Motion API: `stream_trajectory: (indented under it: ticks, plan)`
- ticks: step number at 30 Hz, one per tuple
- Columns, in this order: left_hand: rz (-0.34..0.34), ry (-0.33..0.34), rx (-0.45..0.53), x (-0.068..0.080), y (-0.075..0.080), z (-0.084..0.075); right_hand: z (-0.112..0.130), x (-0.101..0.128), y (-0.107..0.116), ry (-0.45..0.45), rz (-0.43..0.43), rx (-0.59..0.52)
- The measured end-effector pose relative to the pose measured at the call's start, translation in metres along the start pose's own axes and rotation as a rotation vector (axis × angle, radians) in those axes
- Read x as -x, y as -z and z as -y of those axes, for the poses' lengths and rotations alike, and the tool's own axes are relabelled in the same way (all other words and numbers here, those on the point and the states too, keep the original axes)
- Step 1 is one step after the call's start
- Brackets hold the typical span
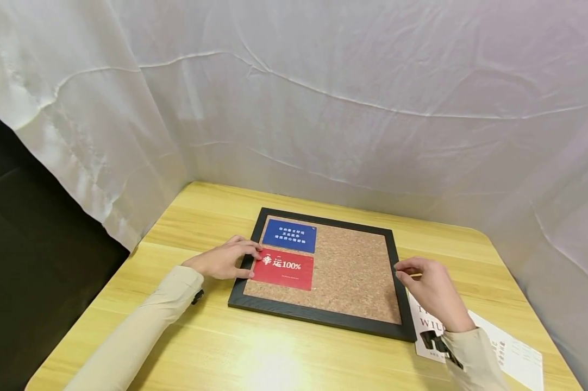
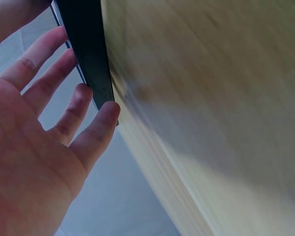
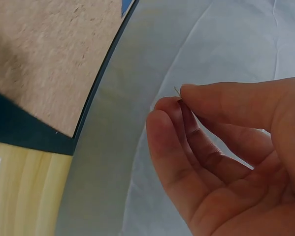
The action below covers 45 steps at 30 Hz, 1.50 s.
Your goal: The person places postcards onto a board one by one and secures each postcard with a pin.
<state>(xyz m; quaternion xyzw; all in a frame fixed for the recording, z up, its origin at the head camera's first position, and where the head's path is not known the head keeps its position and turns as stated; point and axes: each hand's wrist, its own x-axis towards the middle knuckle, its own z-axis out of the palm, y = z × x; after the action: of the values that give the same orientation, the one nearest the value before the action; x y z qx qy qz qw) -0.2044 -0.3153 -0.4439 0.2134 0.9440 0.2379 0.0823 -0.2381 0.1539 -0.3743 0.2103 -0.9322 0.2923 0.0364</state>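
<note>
Reads as pinning work on the cork board [image 1: 355,266]. Blue card [image 1: 289,235] sits in the board's upper left, red card [image 1: 284,271] just below it, both flat on the cork. Board's right part is bare cork.

Left hand [image 1: 225,259]: fingers loosely extended, touching the board's left frame bar and the red card's left edge; not clamped on anything. Right hand [image 1: 428,285]: thumb and index pinch a thin pin [image 3: 177,91], point sticking out, by the board's right frame bar. White sheet [image 1: 516,345] lies right of the board.

To do it well, I'd keep left fingertips light on the red card so it can't skew, clear of the pin's line. Bring the pin in square to the cork, near a card corner, and press steadily; a tilted push could bend it.
</note>
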Motion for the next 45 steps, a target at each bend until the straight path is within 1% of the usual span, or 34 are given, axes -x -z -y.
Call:
stream_trajectory:
  ticks: [8,16,23,32,39,45]
  plan:
    - [-0.005,-0.008,-0.003,0.001,0.0,0.0,0.013,-0.015,-0.008,0.059,-0.014,-0.017]
    - [-0.003,-0.003,0.001,0.001,0.0,-0.001,0.025,-0.027,-0.013,0.072,0.014,-0.034]
    - [-0.008,-0.007,0.003,0.001,0.0,0.0,0.031,-0.036,-0.018,0.097,0.02,-0.016]
    - [-0.006,-0.008,0.001,0.002,0.001,-0.002,0.039,-0.049,-0.026,0.106,0.039,-0.04]
    - [0.001,0.0,-0.005,0.001,0.0,-0.001,0.047,-0.057,-0.031,0.107,0.08,-0.072]
    - [-0.001,-0.004,-0.006,0.0,-0.001,0.001,0.053,-0.063,-0.036,0.086,0.104,-0.079]
